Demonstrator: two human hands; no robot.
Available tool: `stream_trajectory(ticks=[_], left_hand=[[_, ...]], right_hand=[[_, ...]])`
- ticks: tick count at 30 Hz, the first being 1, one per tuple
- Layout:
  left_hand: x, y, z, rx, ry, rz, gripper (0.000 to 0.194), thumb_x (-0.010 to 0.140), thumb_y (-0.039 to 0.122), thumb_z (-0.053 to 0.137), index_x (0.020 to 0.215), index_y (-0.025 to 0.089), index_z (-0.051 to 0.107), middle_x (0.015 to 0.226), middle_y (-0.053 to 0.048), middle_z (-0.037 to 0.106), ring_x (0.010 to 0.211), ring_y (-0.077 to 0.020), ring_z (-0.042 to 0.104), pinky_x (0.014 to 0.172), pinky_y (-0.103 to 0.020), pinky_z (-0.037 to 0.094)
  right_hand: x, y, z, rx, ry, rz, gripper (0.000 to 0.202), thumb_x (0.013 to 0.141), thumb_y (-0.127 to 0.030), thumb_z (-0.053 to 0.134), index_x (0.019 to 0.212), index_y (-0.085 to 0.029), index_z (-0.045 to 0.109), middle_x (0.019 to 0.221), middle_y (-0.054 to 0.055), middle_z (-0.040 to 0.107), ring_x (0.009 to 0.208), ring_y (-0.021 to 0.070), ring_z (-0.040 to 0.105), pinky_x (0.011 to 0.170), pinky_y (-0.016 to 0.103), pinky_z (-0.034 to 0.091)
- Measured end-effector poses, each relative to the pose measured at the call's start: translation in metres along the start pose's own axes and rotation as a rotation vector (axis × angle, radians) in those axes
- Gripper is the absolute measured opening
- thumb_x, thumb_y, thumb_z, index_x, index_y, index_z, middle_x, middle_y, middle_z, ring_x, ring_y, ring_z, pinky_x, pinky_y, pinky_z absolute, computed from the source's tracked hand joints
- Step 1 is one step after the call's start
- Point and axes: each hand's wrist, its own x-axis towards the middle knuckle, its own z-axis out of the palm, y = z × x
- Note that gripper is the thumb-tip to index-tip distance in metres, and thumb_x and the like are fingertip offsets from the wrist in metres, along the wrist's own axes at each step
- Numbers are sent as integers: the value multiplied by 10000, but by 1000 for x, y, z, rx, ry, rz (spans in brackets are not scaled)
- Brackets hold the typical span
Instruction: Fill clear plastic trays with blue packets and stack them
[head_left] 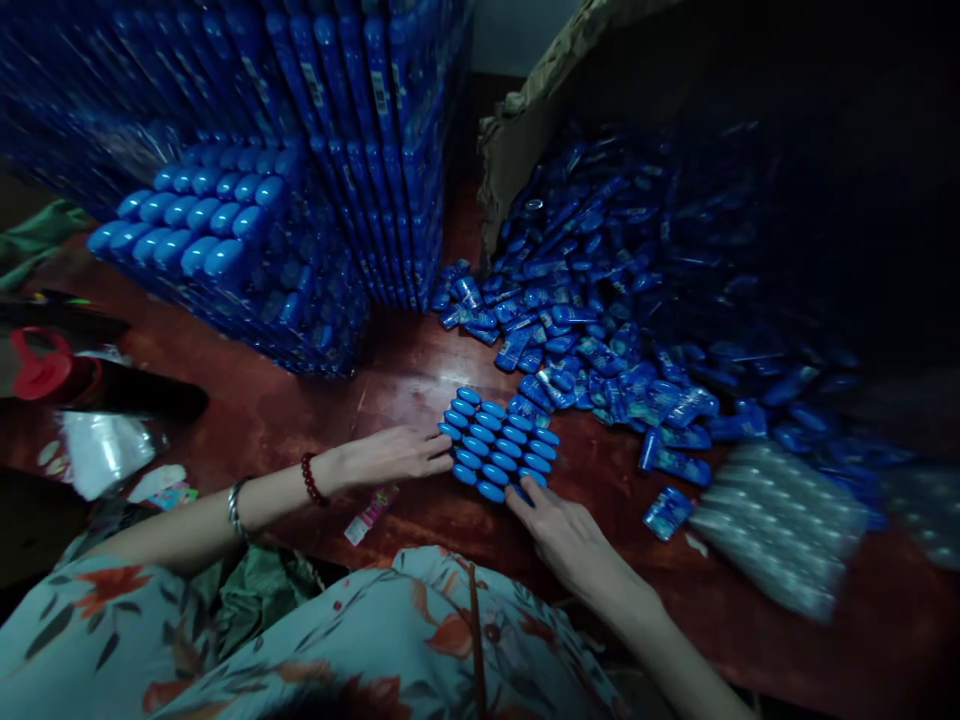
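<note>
A block of small blue bottles stands in neat rows on the reddish-brown table, rounded oval ends facing up. At its left side, my left hand reaches in with fingers stretched and slightly apart, their tips against the outer bottles. My right hand is at the near right corner, thumb and fingers bent onto the bottles there; its other fingers are partly hidden. Just beyond the block, loose blue bottles with printed labels spill across the table. One single bottle lies right of my right hand.
Tall stacks of wrapped blue bottles rise at the back left, with a lower stack before them. A torn cardboard box stands open behind the pile. A clear bubbled plastic pack lies right; a red-lidded flask lies left.
</note>
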Motion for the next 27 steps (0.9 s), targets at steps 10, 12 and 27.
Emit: stream_trajectory(ticks=[10, 12, 27], left_hand=[[-5, 10, 18, 71, 81, -49, 283, 865, 19, 343, 1090, 138, 466, 1055, -126, 566, 914, -195, 545, 780, -314, 476], [-10, 18, 31, 86, 124, -97, 320, 867, 22, 306, 1141, 127, 435, 1049, -140, 562, 885, -195, 545, 759, -321, 486], [-20, 43, 51, -172, 280, -308, 239, 885, 47, 315, 1030, 156, 472, 894, -62, 526, 752, -135, 505, 650, -226, 439]], right_hand=[[-3, 16, 18, 51, 307, 2, 440, 761, 25, 398, 1137, -160, 532, 975, 86, 621, 873, 184, 610, 726, 286, 516], [-4, 15, 22, 59, 365, 3, 347, 806, -13, 407, 1063, -175, 574, 914, 72, 623, 837, 181, 597, 712, 284, 515], [-6, 12, 29, 20, 493, 80, 323, 874, -99, 376, 1061, -183, 625, 885, 83, 558, 776, 165, 558, 552, 219, 454]])
